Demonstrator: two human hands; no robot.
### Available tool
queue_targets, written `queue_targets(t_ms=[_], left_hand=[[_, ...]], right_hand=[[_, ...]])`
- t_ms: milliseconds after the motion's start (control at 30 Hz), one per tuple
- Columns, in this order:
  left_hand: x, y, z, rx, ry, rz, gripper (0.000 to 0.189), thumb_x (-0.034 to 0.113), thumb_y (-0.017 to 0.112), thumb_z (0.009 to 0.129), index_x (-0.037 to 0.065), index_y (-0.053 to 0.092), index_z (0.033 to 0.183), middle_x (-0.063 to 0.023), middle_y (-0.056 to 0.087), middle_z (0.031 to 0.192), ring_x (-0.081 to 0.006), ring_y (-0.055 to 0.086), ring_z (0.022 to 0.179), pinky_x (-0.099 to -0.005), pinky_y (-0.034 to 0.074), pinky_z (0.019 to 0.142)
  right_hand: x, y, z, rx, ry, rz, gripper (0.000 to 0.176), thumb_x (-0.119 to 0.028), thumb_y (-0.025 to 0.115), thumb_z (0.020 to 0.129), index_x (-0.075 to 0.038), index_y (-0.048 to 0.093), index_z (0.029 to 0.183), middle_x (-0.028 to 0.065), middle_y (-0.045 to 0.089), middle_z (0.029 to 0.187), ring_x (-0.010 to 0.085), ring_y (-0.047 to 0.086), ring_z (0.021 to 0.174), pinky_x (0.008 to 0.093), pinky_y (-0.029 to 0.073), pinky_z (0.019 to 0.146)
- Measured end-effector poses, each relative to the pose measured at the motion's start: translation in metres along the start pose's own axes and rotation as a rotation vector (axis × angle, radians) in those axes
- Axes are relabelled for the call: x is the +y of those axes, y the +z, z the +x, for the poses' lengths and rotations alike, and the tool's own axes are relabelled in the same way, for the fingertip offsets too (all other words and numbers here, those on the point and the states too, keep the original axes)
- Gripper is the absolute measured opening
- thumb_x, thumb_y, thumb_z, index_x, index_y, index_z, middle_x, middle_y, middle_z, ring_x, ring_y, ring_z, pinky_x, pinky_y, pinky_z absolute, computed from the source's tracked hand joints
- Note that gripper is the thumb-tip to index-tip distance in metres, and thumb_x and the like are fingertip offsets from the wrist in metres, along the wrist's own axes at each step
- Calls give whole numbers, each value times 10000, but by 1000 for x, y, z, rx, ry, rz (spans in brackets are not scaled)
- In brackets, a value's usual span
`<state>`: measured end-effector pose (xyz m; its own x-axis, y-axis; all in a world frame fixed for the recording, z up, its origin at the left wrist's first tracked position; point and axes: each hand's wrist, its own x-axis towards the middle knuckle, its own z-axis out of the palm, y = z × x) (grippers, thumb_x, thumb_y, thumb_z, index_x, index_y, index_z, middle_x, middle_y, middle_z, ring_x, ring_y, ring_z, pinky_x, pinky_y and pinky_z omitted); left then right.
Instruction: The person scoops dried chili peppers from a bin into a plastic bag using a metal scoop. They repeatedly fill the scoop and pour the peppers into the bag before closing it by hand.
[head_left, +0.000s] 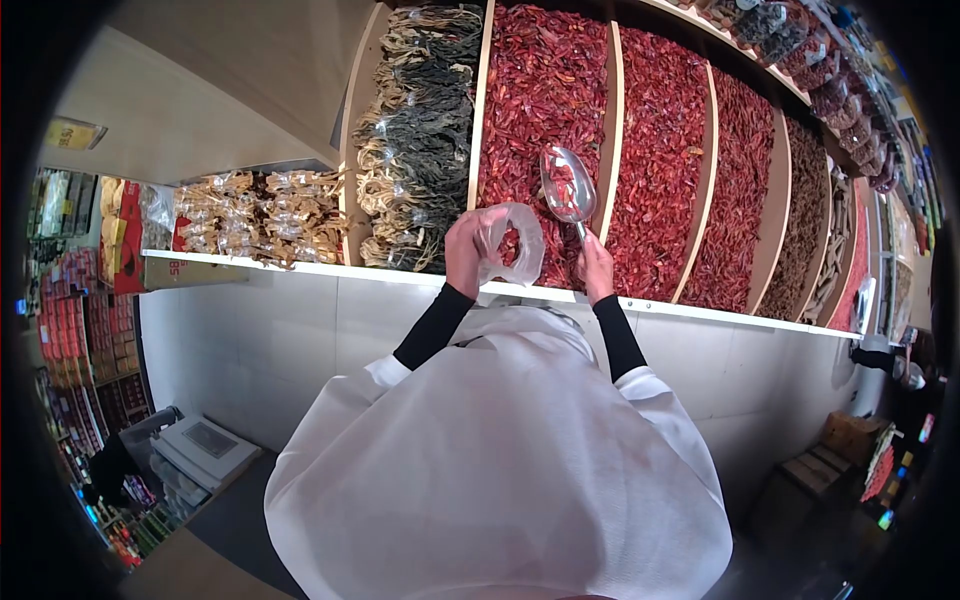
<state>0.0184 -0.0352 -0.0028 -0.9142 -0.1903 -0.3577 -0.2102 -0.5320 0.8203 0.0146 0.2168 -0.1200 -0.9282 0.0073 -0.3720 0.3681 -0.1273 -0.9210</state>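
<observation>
My left hand [464, 250] grips the rim of a clear plastic bag [522, 262], whose mouth is open and shows some red chilies inside. To the right, my right hand [597, 268] is closed on the handle of a metal scoop [581, 198]. A few red chilies lie in the scoop's bowl, which points up and away from me over a compartment of dried red chilies [545, 75]. The bag is at the front edge of that same compartment, left of the scoop and apart from it.
Wooden dividers [615, 110] separate more chilies [655, 160], tied dark and pale dried bundles [420, 130], and brown dried goods [795, 210]. A white ledge [400, 276] runs along the front. A white box-like device [207, 447] stands lower left; a wooden crate [812, 472] is lower right.
</observation>
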Motion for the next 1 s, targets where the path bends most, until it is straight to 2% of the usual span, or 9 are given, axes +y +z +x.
queue_targets(t_ms=[300,333,567,633,667,733,800,867,1000], left_hand=[[4,-2,10,-3,-15,-42,287,257,412,977,37,594,942,-33,576,773,-112,552,549,-262,478,451],[2,-9,13,-53,-9,4,288,235,357,995,30,560,1006,-103,658,1048,-133,620,746,-266,500,489],[-3,-5,11,-105,-15,-33,248,223,379,977,42,539,919,-173,636,1202,-137,621,734,-262,492,479],[-5,-3,12,-143,35,-30,234,231,411,954,43,543,910,-182,634,1203,-139,606,662,-258,483,467],[-5,-2,11,-146,34,-29,234,231,411,954,43,543,910,-182,634,1203,-139,606,662,-258,483,467],[4,6,3,-153,11,-46,208,195,445,902,29,568,881,-188,652,1166,-137,526,479,-266,482,439],[7,7,1,-163,-1,-29,210,210,440,909,39,560,886,-193,641,1186,-136,539,515,-260,481,452],[7,5,2,-169,-11,-14,213,226,435,916,49,552,892,-197,630,1207,-135,552,550,-255,479,464],[6,0,3,-126,22,-85,200,182,445,895,21,562,874,-219,643,1165,-135,518,475,-260,485,444]], right_hand=[[-58,-27,-43,0,-30,-110,390,-306,473,1019,-63,566,1309,-104,311,573,9,270,449,201,204,418],[-73,-31,-51,-50,-18,-130,389,-305,474,1019,-62,567,1308,-102,315,572,10,275,449,202,206,419],[-160,-41,-88,-282,89,-454,341,-275,545,986,-16,661,1174,-83,402,591,27,333,520,227,275,473],[-168,-34,-90,-330,-24,-681,331,-269,571,972,10,673,1119,-30,479,605,57,408,549,258,361,508],[-174,-30,-91,-335,-56,-776,307,-257,599,953,12,679,1077,51,596,656,103,500,586,291,443,581],[-196,-5,-100,-319,-60,-850,300,-256,606,945,3,683,1076,86,631,693,119,536,602,297,460,606],[-200,7,-102,-303,-106,-905,282,-252,628,918,-24,694,1070,149,701,797,194,638,645,315,495,651],[-209,14,-107,-280,-123,-960,277,-247,630,914,-27,695,1070,155,701,802,220,651,650,321,497,649],[-229,19,-116,-249,-164,-1043,256,-219,644,901,-35,699,1070,172,696,823,277,668,659,327,501,642]])
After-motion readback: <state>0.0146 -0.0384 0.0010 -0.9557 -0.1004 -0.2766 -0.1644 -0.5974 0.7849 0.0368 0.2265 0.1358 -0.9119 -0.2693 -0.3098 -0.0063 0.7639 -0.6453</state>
